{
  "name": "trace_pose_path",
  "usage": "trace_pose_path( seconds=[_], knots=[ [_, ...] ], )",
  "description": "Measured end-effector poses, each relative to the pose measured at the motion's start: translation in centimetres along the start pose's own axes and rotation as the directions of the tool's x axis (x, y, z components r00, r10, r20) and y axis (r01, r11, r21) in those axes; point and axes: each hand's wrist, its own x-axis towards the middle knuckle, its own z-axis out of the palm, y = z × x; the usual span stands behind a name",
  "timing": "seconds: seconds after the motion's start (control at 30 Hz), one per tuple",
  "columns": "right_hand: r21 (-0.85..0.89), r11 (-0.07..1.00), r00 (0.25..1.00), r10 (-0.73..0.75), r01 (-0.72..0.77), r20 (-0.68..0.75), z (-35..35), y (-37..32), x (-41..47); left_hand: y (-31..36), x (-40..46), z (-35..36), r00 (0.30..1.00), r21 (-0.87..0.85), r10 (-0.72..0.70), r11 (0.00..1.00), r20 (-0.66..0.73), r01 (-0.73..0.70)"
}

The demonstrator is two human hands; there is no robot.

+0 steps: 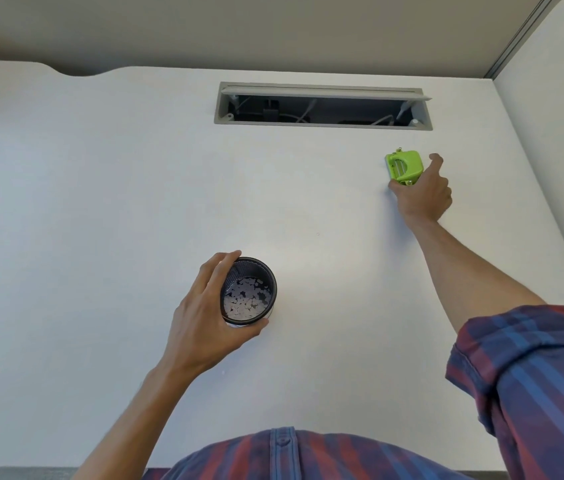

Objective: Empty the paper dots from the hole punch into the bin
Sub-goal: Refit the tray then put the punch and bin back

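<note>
One green hole punch (403, 167), gripped by the right hand (422, 195), lies near the tabletop's (100, 188) far right corner; the left hand (204, 313) clasps one black mesh bin (251, 291) holding paper dots (244, 301).

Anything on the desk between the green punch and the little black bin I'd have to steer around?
Nothing visible. The white desk is bare between the lime-green plastic hole punch, under the right hand, and the round black mesh bin held by the left hand. White paper dots already lie inside.
</note>
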Motion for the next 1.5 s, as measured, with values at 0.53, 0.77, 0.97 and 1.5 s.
trace_pose_path(
  seconds=[0.53,0.77,0.97,1.5],
  knots=[
    [0.122,0.985,0.992,-0.116,0.121,-0.045,-0.7,0.4,-2.8,-1.0,-0.6,0.4,0.999,-0.13,-0.054,0.99,-0.006,0.053],
    [0.268,0.927,0.961,-0.275,0.264,0.004,-2.0,0.3,-9.6,-0.8,0.1,0.1,0.995,-0.151,-0.087,0.986,-0.054,0.078],
    [0.172,0.925,0.896,-0.374,0.34,0.24,-1.4,1.9,-14.7,-1.3,2.6,-0.8,0.99,-0.138,-0.099,0.987,-0.101,0.085],
    [0.071,0.927,0.869,-0.37,0.368,0.328,-1.2,2.2,-15.4,-3.5,10.7,-1.3,0.945,-0.25,-0.197,0.959,-0.26,0.131]
  ],
)
